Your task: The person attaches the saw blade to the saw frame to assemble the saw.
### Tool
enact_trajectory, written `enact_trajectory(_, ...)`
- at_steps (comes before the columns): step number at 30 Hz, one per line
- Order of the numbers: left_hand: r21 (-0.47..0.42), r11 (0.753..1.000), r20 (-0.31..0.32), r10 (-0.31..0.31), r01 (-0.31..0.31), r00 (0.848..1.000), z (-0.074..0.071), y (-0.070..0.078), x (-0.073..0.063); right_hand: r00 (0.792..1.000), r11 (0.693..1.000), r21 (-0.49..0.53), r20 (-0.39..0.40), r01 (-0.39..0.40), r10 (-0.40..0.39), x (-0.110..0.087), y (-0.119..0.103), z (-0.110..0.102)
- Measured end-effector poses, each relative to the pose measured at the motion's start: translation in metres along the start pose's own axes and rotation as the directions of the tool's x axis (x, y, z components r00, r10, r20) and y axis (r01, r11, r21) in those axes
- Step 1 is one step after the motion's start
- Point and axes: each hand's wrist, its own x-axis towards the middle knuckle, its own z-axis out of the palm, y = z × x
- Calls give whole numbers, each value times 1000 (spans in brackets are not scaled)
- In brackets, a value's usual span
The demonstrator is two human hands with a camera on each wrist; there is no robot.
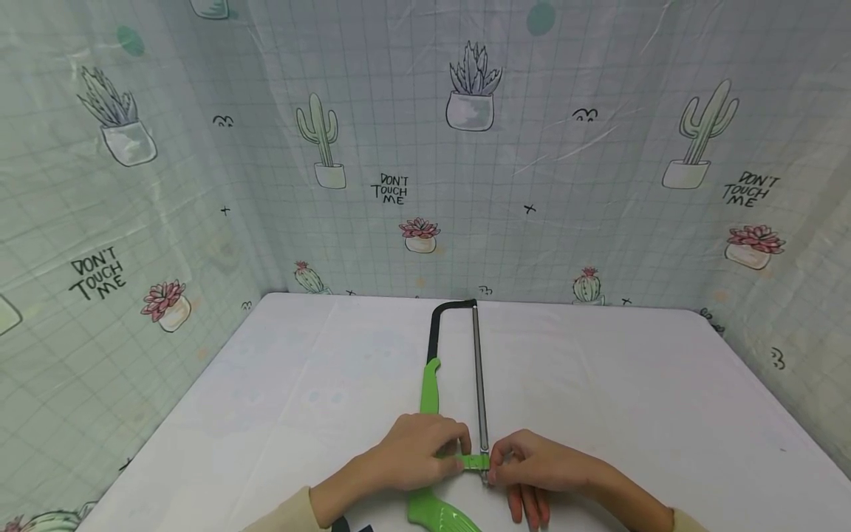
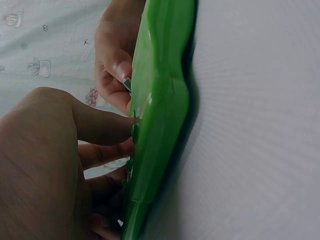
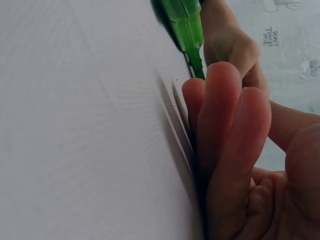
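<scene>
A hacksaw with a green handle (image 1: 442, 513) and black front frame (image 1: 434, 334) lies flat on the table, its far end pointing away from me. Its grey blade (image 1: 478, 369) runs along the right side. My left hand (image 1: 415, 452) lies across the green body and holds it by the short green arm (image 1: 475, 462) with thumb and fingers. At the blade's near end, my right hand (image 1: 541, 465) pinches a small metal fitting (image 2: 127, 84) between thumb and index finger. The other right fingers (image 3: 222, 110) extend loosely near the tabletop. The right hand partly hides the fitting.
Small dark objects (image 1: 340, 524) show at the bottom edge, left of the handle, mostly cut off. The white table (image 1: 638, 384) extends on both sides of the saw. A cactus-print cloth (image 1: 385, 133) hangs behind it and along the sides.
</scene>
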Motion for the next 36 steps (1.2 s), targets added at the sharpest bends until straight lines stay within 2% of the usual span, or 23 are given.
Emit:
enact_trajectory(7,2,1000,-13,20,-20,1000,0,-1,0,1000,1000,-5,-20,2,-3,0,-2,3)
enact_trajectory(19,0,1000,-5,4,-4,1000,-1,0,0,998,1000,-5,-59,-18,18,2,-3,4)
enact_trajectory(36,8,1000,-2,-9,9,1000,-2,2,-1,999,1000,-14,-42,-23,22,2,-1,2)
